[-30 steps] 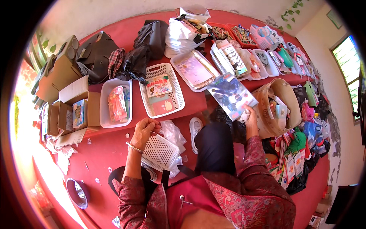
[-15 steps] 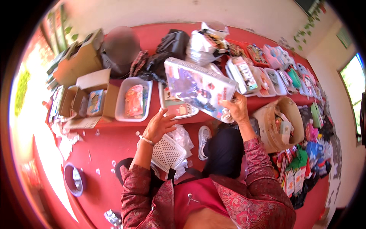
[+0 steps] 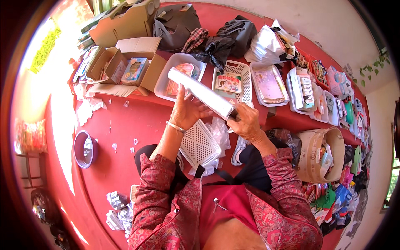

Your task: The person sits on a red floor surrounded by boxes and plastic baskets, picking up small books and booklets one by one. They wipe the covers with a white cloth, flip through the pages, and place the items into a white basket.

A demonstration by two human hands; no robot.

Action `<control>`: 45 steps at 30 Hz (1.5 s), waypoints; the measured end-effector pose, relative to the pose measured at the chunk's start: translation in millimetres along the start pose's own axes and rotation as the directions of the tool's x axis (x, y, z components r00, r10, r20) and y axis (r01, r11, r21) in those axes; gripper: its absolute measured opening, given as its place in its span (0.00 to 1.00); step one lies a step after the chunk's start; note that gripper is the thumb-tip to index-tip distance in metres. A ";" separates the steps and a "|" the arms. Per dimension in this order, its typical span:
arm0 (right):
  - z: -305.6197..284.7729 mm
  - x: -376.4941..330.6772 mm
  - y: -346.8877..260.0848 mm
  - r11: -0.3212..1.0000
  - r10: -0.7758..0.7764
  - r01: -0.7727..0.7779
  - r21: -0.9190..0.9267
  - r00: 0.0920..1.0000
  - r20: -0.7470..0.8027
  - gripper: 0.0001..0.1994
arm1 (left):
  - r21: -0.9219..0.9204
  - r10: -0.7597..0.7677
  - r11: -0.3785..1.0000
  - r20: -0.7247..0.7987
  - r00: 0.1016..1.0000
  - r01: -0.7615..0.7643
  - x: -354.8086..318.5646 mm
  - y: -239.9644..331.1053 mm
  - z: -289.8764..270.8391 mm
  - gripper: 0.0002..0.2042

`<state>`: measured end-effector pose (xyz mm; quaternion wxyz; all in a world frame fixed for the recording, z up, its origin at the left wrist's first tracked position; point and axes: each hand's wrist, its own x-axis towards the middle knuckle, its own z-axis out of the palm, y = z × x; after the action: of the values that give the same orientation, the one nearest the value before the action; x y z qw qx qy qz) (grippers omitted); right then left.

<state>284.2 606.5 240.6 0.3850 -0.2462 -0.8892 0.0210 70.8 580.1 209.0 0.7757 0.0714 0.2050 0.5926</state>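
Both hands hold a flat white box [image 3: 201,92] edge-on above the red floor. My left hand [image 3: 186,111] grips its underside near the middle, a bangle on the wrist. My right hand [image 3: 246,123] clasps the box's lower right end. Just beyond the box stand a clear tray [image 3: 164,85] with packets and a white perforated basket [image 3: 246,77] holding a printed pack. Below my left hand a white perforated basket [image 3: 200,144] lies on crumpled clear plastic [image 3: 218,131].
An open cardboard box [image 3: 125,66] sits at the left with paper scraps around it. Dark bags [image 3: 177,25] and a white plastic bag [image 3: 266,43] lie behind. More trays run to the right, near a round woven basket [image 3: 312,156]. A purple bowl [image 3: 83,148] sits at the left.
The flat box has turned from showing its printed face to edge-on and come nearer the left trays. My left hand left the perforated basket and took hold of the box.
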 end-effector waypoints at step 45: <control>-11.9 -23.8 30.7 -0.399 0.449 -0.573 0.716 0.559 0.697 0.18 | 0.088 0.291 0.941 0.279 0.915 -0.327 -27.5 2.7 -10.3 0.24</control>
<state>319.3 620.9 225.9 0.3315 -0.2824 -0.3734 0.8191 58.4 553.4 207.1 0.6859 0.2321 0.1255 0.6782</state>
